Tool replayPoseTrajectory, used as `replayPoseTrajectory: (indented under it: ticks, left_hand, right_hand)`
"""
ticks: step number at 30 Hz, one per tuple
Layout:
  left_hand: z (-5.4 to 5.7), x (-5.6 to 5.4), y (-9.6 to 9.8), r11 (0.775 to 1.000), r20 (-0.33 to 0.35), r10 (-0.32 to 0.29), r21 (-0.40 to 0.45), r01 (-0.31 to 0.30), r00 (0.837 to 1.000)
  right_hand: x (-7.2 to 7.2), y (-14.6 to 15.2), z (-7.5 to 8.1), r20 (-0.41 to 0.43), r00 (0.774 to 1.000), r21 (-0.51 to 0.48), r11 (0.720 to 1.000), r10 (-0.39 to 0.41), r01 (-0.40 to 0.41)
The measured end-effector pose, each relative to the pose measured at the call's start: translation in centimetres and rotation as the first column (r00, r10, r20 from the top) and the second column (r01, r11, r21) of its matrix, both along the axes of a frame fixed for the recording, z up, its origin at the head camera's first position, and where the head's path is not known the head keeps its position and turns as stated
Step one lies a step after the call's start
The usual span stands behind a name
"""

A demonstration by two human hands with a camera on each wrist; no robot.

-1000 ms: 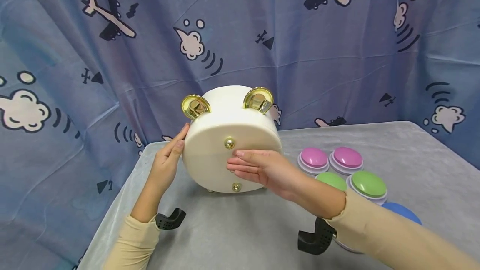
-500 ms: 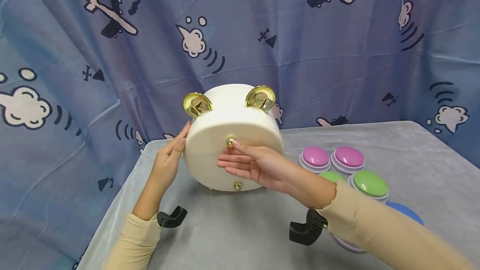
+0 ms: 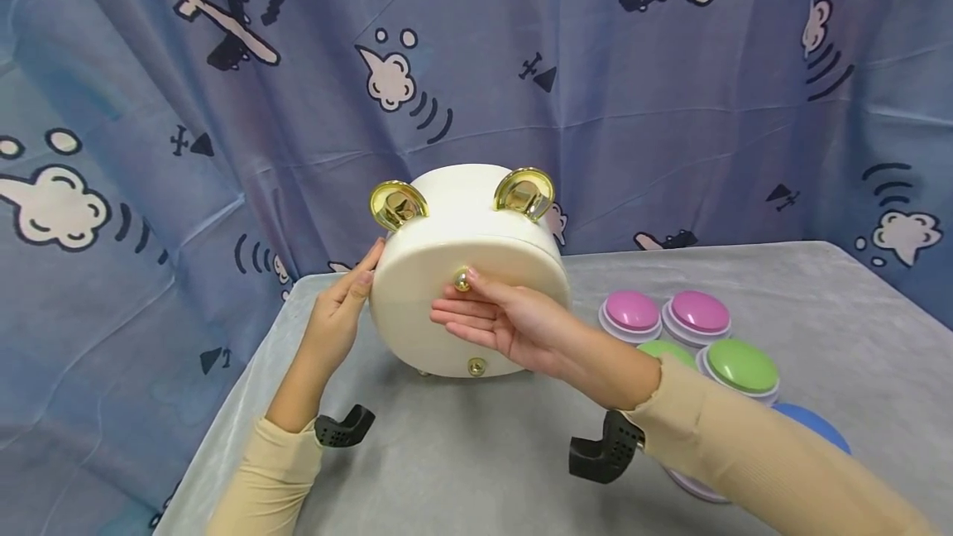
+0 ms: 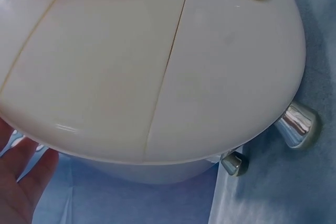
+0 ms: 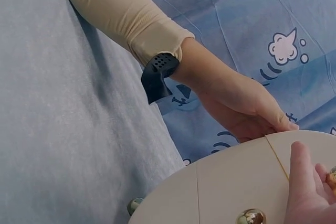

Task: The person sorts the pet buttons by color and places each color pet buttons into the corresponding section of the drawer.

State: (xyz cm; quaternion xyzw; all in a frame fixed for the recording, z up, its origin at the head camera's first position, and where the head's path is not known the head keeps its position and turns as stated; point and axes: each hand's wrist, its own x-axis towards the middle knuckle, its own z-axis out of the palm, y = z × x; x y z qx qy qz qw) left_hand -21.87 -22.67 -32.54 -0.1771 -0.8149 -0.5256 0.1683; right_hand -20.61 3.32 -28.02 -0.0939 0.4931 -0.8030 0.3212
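head view: box (image 3: 432, 275) against left hand (image 3: 337, 317), behind right hand (image 3: 517, 327) pinching knob (image 3: 461, 280)

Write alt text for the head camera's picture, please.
A white box with gold ears stands on a grey table; the left hand rests against its side, the right hand has its thumb at the upper knob. Pink, green and blue domes stand to the right; a blue curtain hangs behind.

Head view looks forward and down, nearer wrist views sharing the white case (image 4: 226, 77).
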Motion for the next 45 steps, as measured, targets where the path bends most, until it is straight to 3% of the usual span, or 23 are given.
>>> replayPoseTrajectory:
  ticks: [9, 20, 32, 45]
  left_hand:
    - [0.2, -0.1, -0.1, 0.999, 0.031, -0.035, -0.006, 0.035, 0.999]
    - [0.2, -0.3, 0.0, 1.000, 0.038, -0.026, 0.018, 0.025, 0.999]
    - [0.1, -0.4, 0.0, 1.000, 0.003, -0.028, 0.003, 0.028, 1.000]
    - [-0.1, -0.3, 0.0, 1.000, -0.005, -0.024, 0.015, 0.024, 1.000]
  right_hand:
    - [1.4, 0.4, 0.0, -0.019, 1.000, 0.050, 0.999, 0.013, -0.012]
    - [4.0, 0.6, -0.1, -0.030, 0.999, 0.039, 0.999, 0.013, -0.012]
    - [6.9, 0.8, -0.3, -0.014, 1.000, 0.025, 0.999, 0.024, -0.024]
    - [8.3, 0.7, -1.7, -0.006, 0.999, 0.004, 0.999, 0.051, -0.051]
